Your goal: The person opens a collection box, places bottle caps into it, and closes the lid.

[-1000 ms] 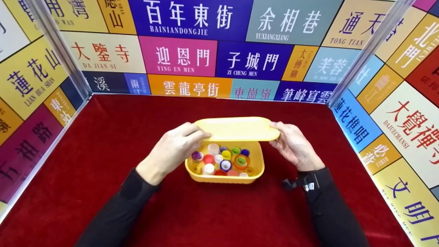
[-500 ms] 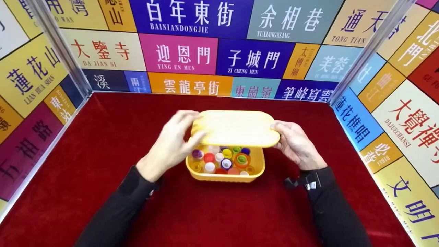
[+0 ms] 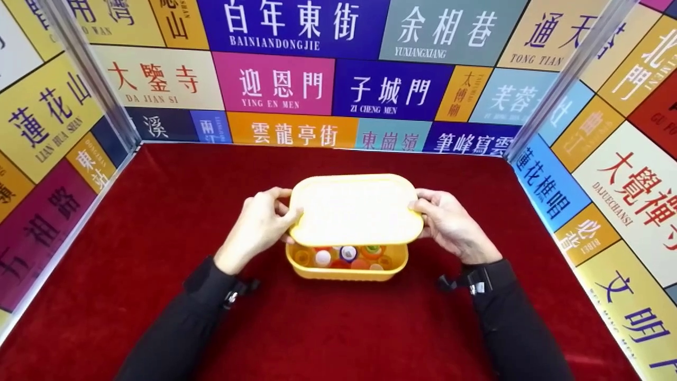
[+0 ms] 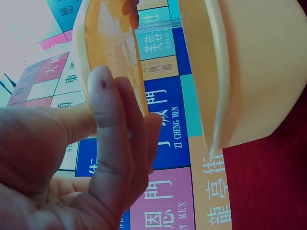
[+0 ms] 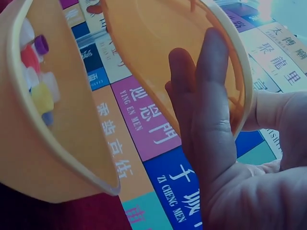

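Both hands hold a pale yellow lid (image 3: 355, 209) over a yellow plastic box (image 3: 347, 274). My left hand (image 3: 260, 221) pinches the lid's left end, thumb on top and fingers beneath. At the other end my right hand (image 3: 453, 223) pinches it the same way. The wrist views show the lid's underside (image 5: 144, 33) above the box, a gap between them. Colourful bottle caps (image 3: 348, 254) lie inside the box, and the lid hides the back ones in the head view. Some caps (image 5: 41, 96) show past the box rim in the right wrist view.
The box stands on a red cloth-covered table (image 3: 338, 328). Panels with colourful place-name signs (image 3: 280, 84) rise at the back and both sides, with metal posts (image 3: 571, 79) at the corners.
The lid has come nearer and tilted its top toward the camera, covering more of the caps. My left hand loosened from the lid half a second ago and now grips its left end again.
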{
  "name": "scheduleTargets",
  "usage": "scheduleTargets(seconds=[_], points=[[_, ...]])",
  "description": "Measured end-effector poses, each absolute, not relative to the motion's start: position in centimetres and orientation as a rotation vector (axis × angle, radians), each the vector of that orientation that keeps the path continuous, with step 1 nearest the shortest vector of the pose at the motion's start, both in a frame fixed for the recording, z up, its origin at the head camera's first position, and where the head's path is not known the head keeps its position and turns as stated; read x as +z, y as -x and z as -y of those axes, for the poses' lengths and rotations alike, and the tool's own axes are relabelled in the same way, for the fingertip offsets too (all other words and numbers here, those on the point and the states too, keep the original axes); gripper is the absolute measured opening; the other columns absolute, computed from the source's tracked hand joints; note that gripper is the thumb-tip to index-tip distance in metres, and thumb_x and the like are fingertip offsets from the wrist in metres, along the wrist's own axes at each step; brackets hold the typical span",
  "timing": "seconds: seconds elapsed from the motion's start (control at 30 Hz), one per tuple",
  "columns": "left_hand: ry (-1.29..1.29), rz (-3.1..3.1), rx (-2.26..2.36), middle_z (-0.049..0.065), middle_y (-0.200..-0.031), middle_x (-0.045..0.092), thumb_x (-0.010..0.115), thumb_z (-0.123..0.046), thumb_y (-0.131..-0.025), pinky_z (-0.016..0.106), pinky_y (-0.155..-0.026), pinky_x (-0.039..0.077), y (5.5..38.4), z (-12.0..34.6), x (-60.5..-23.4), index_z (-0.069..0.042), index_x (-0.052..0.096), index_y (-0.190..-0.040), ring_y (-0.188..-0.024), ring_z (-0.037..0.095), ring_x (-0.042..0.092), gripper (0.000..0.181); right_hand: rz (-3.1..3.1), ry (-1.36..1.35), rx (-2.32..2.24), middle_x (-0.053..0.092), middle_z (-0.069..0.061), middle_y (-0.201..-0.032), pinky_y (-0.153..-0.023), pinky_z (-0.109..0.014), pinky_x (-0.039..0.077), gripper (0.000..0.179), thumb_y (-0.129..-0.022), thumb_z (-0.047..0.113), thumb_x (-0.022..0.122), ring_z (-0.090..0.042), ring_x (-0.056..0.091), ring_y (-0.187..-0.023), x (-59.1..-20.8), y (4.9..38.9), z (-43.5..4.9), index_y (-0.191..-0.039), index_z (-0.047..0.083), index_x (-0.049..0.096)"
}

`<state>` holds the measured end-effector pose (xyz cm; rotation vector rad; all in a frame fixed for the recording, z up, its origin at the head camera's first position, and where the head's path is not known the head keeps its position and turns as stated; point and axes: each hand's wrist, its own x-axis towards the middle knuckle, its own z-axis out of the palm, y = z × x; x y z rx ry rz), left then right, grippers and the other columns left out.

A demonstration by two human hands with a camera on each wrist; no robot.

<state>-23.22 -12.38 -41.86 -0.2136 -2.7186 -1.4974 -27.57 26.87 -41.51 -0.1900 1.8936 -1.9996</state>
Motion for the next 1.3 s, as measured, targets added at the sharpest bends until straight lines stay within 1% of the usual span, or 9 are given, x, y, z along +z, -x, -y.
scheduleTargets(seconds=[0.07, 0.17, 0.3, 0.43, 0.7, 0.8, 1.07, 1.2, 1.3], points=[[0.21, 2.721, -1.495, 0.018, -0.102, 0.087, 0.08, -0.024, -0.11, 0.032, -0.059, 0.068, 23.1, 12.4, -41.9, 0.001, 0.066, -0.157, -0.06, 0.019, 0.082, 0.055, -1.962, 0.177, -1.943, 0.08, -0.006, -0.102, -0.074, -0.037, 0.074, 0.039, -0.12, 0.012, 0.058, -0.016, 0.083, -0.08, -41.5, 27.5, -26.7, -0.153, -0.008, 0.057], [0.205, 2.734, -1.482, 0.018, -0.101, 0.086, 0.08, -0.023, -0.11, 0.036, -0.06, 0.069, 23.0, 12.4, -42.0, 0.002, 0.066, -0.157, -0.059, 0.02, 0.082, 0.055, -2.067, 0.168, -1.841, 0.081, -0.005, -0.101, -0.071, -0.035, 0.073, 0.042, -0.119, 0.014, 0.061, -0.016, 0.083, -0.078, -41.3, 27.3, -26.5, -0.154, -0.009, 0.057], [0.195, 2.767, -1.457, 0.019, -0.1, 0.083, 0.079, -0.02, -0.11, 0.033, -0.057, 0.067, 22.9, 12.3, -42.2, 0.005, 0.068, -0.153, -0.06, 0.021, 0.082, 0.051, -2.188, 0.188, -1.701, 0.083, -0.006, -0.102, -0.07, -0.034, 0.072, 0.045, -0.118, 0.018, 0.066, -0.017, 0.083, -0.081, -41.3, 27.0, -26.2, -0.152, -0.01, 0.061], [0.195, 2.805, -1.417, 0.019, -0.098, 0.08, 0.077, -0.017, -0.11, 0.028, -0.056, 0.066, 22.7, 12.3, -42.4, 0.006, 0.069, -0.149, -0.061, 0.021, 0.082, 0.046, -2.298, 0.229, -1.589, 0.083, -0.006, -0.099, -0.066, -0.032, 0.07, 0.041, -0.117, 0.019, 0.068, -0.016, 0.08, -0.076, -41.5, 26.7, -26.1, -0.145, -0.01, 0.069], [0.194, 2.868, -1.386, 0.017, -0.091, 0.078, 0.078, -0.012, -0.108, 0.029, -0.054, 0.065, 22.5, 12.0, -42.8, 0.008, 0.067, -0.149, -0.062, 0.021, 0.083, 0.047, -2.489, 0.289, -1.374, 0.08, -0.01, -0.095, -0.064, -0.034, 0.07, 0.03, -0.114, 0.02, 0.068, -0.016, 0.077, -0.074, -42.1, 26.0, -25.9, -0.13, -0.002, 0.08], [0.187, 2.89, -1.383, 0.016, -0.089, 0.078, 0.076, -0.011, -0.108, 0.029, -0.055, 0.066, 22.4, 12.0, -42.9, 0.008, 0.066, -0.149, -0.062, 0.02, 0.082, 0.046, -2.524, 0.287, -1.304, 0.078, -0.009, -0.093, -0.064, -0.035, 0.07, 0.03, -0.114, 0.02, 0.067, -0.017, 0.076, -0.073, -42.3, 25.8, -25.8, -0.129, -0.001, 0.081], [0.161, 2.947, -1.353, 0.016, -0.088, 0.078, 0.077, -0.011, -0.108, 0.029, -0.054, 0.065, 22.4, 12.1, -42.8, 0.007, 0.065, -0.15, -0.058, 0.018, 0.08, 0.047, -2.547, 0.251, -1.215, 0.073, -0.007, -0.087, -0.063, -0.031, 0.069, 0.025, -0.114, 0.022, 0.067, -0.018, 0.075, -0.07, -42.7, 25.8, -25.5, -0.116, 0.0, 0.081], [0.159, 2.992, -1.318, 0.016, -0.086, 0.078, 0.076, -0.012, -0.109, 0.029, -0.054, 0.065, 22.5, 12.2, -42.8, 0.005, 0.068, -0.142, -0.057, 0.018, 0.08, 0.038, -2.544, 0.245, -1.18, 0.073, -0.008, -0.088, -0.064, -0.032, 0.07, 0.026, -0.114, 0.022, 0.068, -0.018, 0.075, -0.07, -42.8, 25.9, -25.5, -0.118, 0.0, 0.081], [0.156, 3.036, -1.289, 0.016, -0.087, 0.077, 0.077, -0.014, -0.11, 0.032, -0.058, 0.067, 22.5, 12.2, -42.8, 0.004, 0.069, -0.137, -0.058, 0.018, 0.08, 0.034, -2.547, 0.24, -1.153, 0.074, -0.008, -0.087, -0.065, -0.033, 0.07, 0.026, -0.114, 0.022, 0.068, -0.018, 0.075, -0.07, -42.9, 25.9, -25.4, -0.117, 0.001, 0.08]])
